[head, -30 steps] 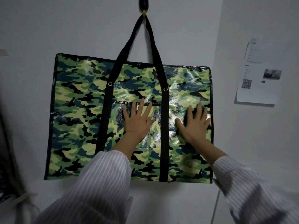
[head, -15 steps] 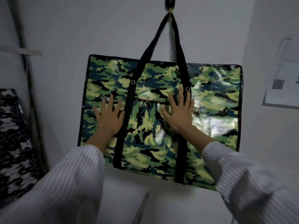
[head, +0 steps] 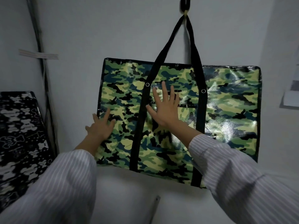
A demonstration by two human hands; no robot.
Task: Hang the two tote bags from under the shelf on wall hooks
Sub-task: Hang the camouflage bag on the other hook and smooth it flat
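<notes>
A green camouflage tote bag [head: 226, 110] hangs flat against the white wall, its black straps looped over a dark wall hook [head: 185, 4] at the top. My left hand [head: 101, 127] lies open near the bag's left edge, fingers spread, partly on the wall. My right hand [head: 165, 107] rests open and flat on the bag between the two black straps. Neither hand holds anything. A second bag with a black and white pattern [head: 17, 135] hangs at the far left, its top and its hook out of view.
A dark cable [head: 43, 70] runs down the wall between the two bags, with a strip of pale tape [head: 38, 54] across it. A sheet of paper [head: 291, 97] is stuck on the right-hand wall. My striped sleeves fill the lower part of the view.
The view has swung left, so the camouflage bag now sits further right. Both hands have slid left across the bag; the left one now reaches its left edge.
</notes>
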